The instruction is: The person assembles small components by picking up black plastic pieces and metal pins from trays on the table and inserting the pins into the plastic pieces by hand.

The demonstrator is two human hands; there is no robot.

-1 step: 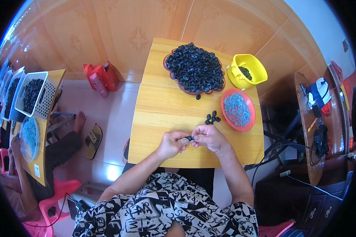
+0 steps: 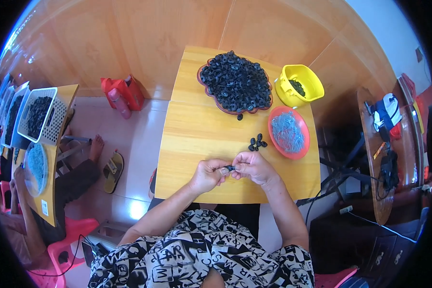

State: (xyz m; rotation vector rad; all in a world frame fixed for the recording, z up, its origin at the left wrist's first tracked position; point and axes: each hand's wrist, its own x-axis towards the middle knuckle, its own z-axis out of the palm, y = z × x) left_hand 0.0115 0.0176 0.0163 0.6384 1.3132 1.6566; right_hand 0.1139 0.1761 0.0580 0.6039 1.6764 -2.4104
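Over the near half of the wooden table (image 2: pixel 187 149), my left hand (image 2: pixel 210 175) and my right hand (image 2: pixel 252 167) meet, closed on one small black plastic piece (image 2: pixel 230 168). The fingertips of both pinch it and hide most of its shape. Just beyond them lies a loose group of small black parts (image 2: pixel 258 142). At the far side, a red scalloped tray (image 2: pixel 201 89) is heaped with black ring-like pieces (image 2: pixel 235 81). To the right, a red plate (image 2: pixel 297 154) bears a pile of thin silvery metal pins or screws (image 2: pixel 287 130).
A yellow tub (image 2: pixel 312 90) with some dark pieces stands at the far right corner. Leftward, another person's hand (image 2: pixel 19 175) is at a second table with a white basket (image 2: pixel 57 113). A red bag (image 2: pixel 134 93) and a slipper (image 2: pixel 114 173) are on the floor.
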